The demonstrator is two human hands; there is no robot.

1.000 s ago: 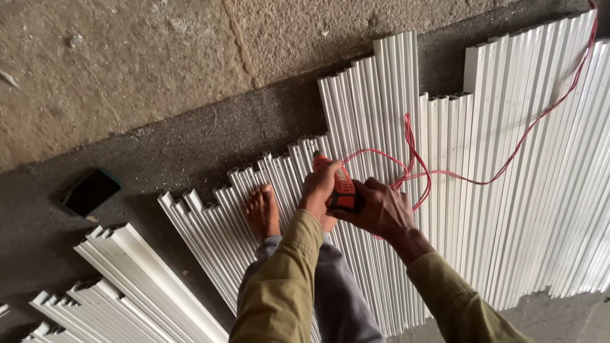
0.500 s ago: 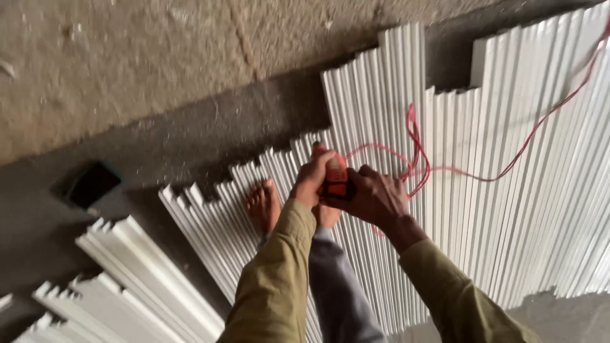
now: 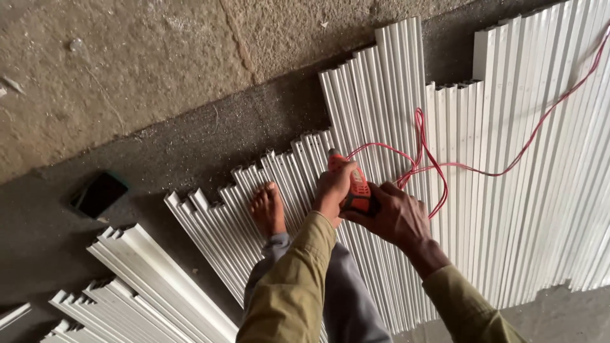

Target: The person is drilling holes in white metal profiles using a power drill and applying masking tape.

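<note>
both hands are closed together on an orange drill (image 3: 356, 189), held just above the white strips (image 3: 406, 127) that lie side by side on the floor (image 3: 127, 76). the left hand (image 3: 332, 189) wraps the front of the body from nine o'clock, fingers curled round it; the right hand (image 3: 394, 216) clamps the rear from four o'clock, so neither palm is free. the step in hand looks like drilling or screwing into one strip: the tool's nose points toward twelve o'clock and down at the channel under it, though the tip itself is hidden behind the left hand, so i cannot tell whether it touches the plastic. the next move, as i judge it, calls for a steady downward press with the nose kept square to the strip, and for the red cord (image 3: 445, 165) to stay out of the way. the drill is small, orange with a dark band, sitting near the middle of the view. its cord loops once at one o'clock of the hands and runs off toward two o'clock across the strips. a bare foot (image 3: 267, 209) rests on the strips at nine o'clock of the drill, seemingly pinning them. a dark phone (image 3: 98, 194) lies on the floor well apart at nine o'clock, and more strips are stacked at seven o'clock.
</note>
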